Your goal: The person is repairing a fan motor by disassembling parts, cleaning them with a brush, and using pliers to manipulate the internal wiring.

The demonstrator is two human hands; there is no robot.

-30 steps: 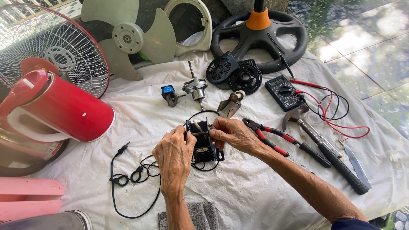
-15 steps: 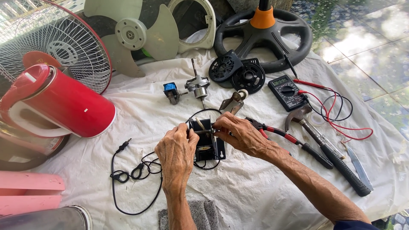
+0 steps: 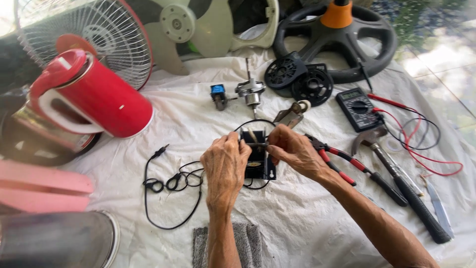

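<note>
1. Both hands meet over a small black box (image 3: 258, 164) near the middle of the white cloth (image 3: 307, 223), seen from the head camera. The left hand (image 3: 225, 166) has its grip closed narrow, fingertips pinching at the top left edge of the box, with the palm covering the box's left side.
2. The right hand (image 3: 295, 151) comes in from the right, and its grip is pinched narrow on a thin dark piece (image 3: 255, 144) that lies across the top of the box, between the two sets of fingertips.
3. The box lies flat on the cloth, directly under and between the hands, touching both. A black wire loop (image 3: 258, 123) arches just above it.
4. A thin black cord (image 3: 171, 183) trails left from the box and curls on the cloth, near the left wrist.
5. Red-handled pliers (image 3: 347, 166) lie just beside the right wrist; a hammer (image 3: 401, 186) lies further right.
6. A black meter (image 3: 358, 108) with red and black leads (image 3: 421, 144) sits to the upper right, well apart from the hands.
7. A small motor (image 3: 251, 90) and a blue part (image 3: 217, 94) lie above the hands.
8. A red kettle (image 3: 94, 97) lies tilted at the left, in front of a wire fan guard (image 3: 94, 34).
</note>
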